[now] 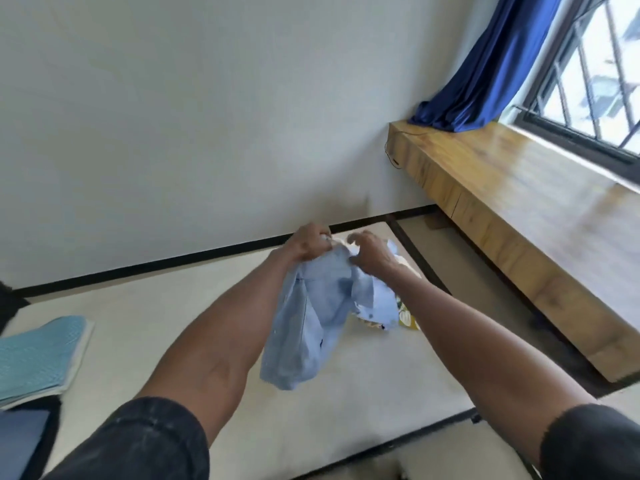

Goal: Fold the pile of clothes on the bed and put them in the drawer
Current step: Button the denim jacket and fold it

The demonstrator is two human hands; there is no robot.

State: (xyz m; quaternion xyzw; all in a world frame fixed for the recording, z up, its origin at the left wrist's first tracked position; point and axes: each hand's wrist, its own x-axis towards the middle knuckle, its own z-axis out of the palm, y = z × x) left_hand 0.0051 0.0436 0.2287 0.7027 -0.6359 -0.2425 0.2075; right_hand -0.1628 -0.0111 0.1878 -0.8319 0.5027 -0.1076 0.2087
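Left hand (308, 242) and right hand (369, 251) both gripping light blue shirt (308, 327), holding it hanging above bed (145, 306).

Honestly can't read any text here, no labels, brands or numbers anywhere, not even on the light blue shirt (304, 327).

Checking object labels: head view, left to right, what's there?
Teal folded cloth → left hand → light blue shirt, gripped by both hands → right hand → wooden window ledge.
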